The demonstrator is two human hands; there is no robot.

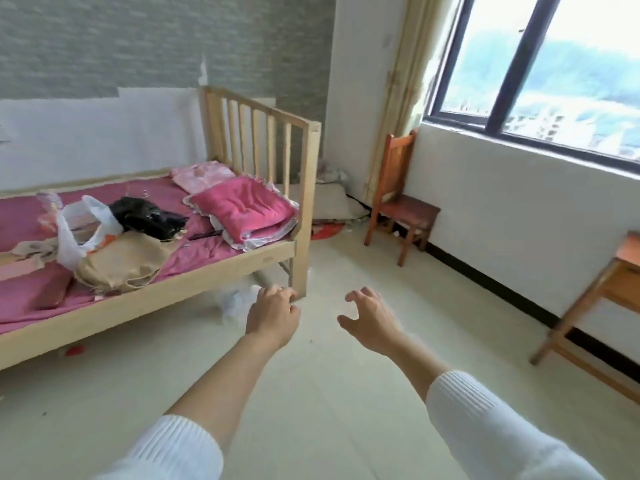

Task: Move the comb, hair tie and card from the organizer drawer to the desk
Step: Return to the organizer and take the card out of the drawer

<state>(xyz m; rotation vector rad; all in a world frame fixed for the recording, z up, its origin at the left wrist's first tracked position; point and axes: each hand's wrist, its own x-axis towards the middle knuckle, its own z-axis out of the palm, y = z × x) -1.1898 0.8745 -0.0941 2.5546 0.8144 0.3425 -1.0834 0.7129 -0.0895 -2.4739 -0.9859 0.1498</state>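
White sleeves frame my outstretched arms; my left hand and right hand hover empty, fingers loosely curled, over the floor. Comb, hair tie, card, drawer: none visible.

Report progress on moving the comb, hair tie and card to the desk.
Nothing looks done. The left hand and right hand are both empty, held out over the bare floor. No organizer drawer, comb, hair tie or card is in view. Only a corner of a wooden desk shows at the right edge, so all three moves appear left.
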